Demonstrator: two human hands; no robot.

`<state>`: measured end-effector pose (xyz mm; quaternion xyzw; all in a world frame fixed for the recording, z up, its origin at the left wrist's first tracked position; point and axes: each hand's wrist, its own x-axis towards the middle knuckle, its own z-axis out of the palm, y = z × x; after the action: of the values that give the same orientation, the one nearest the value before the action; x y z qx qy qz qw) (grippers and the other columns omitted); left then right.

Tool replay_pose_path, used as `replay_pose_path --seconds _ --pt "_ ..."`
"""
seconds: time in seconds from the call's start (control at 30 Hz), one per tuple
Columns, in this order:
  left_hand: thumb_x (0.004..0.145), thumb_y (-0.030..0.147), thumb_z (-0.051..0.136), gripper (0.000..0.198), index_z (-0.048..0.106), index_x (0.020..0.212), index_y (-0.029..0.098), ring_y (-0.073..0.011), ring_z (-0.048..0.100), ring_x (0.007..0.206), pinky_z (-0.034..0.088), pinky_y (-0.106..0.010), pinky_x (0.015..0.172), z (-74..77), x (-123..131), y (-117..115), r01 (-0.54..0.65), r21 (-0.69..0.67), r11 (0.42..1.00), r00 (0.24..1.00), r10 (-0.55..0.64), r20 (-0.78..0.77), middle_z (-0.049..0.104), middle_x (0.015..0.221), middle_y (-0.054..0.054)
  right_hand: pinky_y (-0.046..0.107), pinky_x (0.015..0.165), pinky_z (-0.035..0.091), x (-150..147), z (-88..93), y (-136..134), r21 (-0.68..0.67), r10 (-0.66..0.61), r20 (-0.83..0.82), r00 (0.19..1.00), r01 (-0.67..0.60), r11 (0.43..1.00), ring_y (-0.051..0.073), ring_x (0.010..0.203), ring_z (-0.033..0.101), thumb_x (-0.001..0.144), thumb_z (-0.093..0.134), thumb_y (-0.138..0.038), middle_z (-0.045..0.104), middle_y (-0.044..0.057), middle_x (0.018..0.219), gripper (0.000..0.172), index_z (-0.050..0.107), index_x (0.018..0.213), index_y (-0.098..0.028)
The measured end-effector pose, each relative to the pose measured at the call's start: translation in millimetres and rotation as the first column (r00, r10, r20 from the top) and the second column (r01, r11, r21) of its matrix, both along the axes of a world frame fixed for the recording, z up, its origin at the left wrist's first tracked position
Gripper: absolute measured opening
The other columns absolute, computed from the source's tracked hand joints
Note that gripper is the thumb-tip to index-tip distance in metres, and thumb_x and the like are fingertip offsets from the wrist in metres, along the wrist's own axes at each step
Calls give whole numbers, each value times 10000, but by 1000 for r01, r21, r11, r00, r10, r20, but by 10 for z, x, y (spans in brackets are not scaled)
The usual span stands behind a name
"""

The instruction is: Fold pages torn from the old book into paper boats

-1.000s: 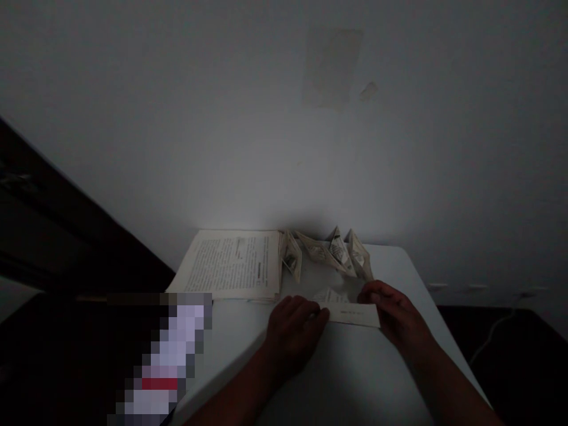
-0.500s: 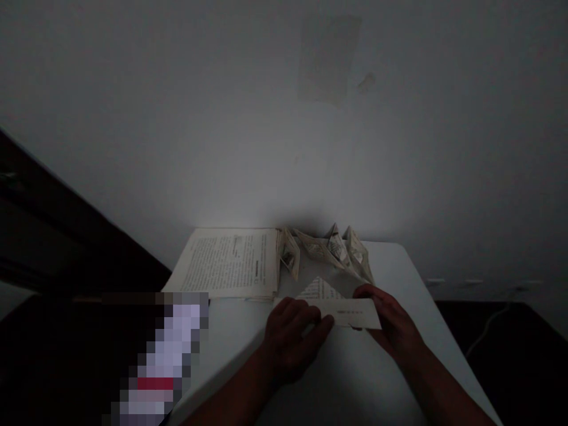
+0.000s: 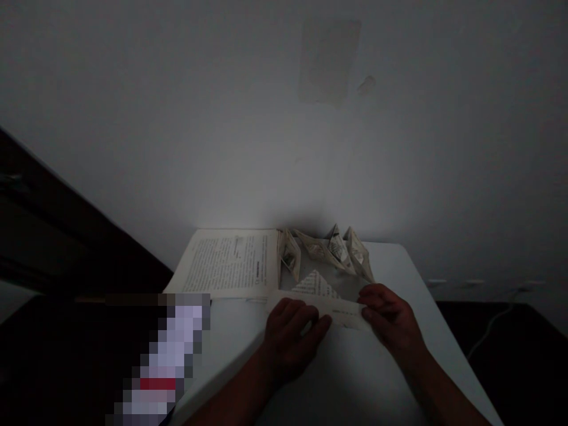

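A partly folded sheet of printed paper [image 3: 326, 296] lies on the white table [image 3: 355, 367], with a triangular top and a long folded strip along its near edge. My left hand [image 3: 290, 337] presses and pinches the left end of that strip. My right hand [image 3: 390, 322] pinches the right end, fingers closed on the fold. Just behind the sheet stand several finished folded paper boats [image 3: 341, 251] made of the same printed pages.
A stack of printed pages [image 3: 228, 263] lies at the table's back left. A pale wall rises right behind the table. A pixelated patch [image 3: 164, 361] covers the lower left. Dark floor and a cable [image 3: 492, 325] lie to the right.
The near strip of the sheet has been turned up and flattened, and the triangular top now shows more. Both hands stayed at the strip's ends, shifting slightly.
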<state>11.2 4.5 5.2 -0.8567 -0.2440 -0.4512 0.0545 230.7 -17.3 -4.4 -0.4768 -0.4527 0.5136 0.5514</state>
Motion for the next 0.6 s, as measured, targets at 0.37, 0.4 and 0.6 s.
replay_pose_path --seconds 0.37,0.4,0.6 --pt "731 64 609 146 621 828 172 -129 494 654 394 -283 632 -39 74 -105 96 -104 990 995 -92 43 622 730 -26 189 475 444 -56 110 -55 138 -248 299 921 215 967 125 534 576 692 693 -302 640 -3 647 213 590 851 -204" --pt "732 77 610 127 629 819 168 -129 497 644 401 -280 624 -47 95 -123 121 -170 978 991 -111 70 622 722 -33 188 478 445 -58 115 -57 143 -263 300 917 229 963 126 539 579 690 694 -303 641 -3 646 209 590 842 -204" --pt "787 250 586 146 655 736 133 -114 519 546 414 -227 521 -36 193 -120 341 -806 484 908 51 415 604 641 -43 180 449 428 -63 103 -72 140 -270 281 921 239 961 118 501 567 690 695 -314 641 -12 623 218 582 844 -209"
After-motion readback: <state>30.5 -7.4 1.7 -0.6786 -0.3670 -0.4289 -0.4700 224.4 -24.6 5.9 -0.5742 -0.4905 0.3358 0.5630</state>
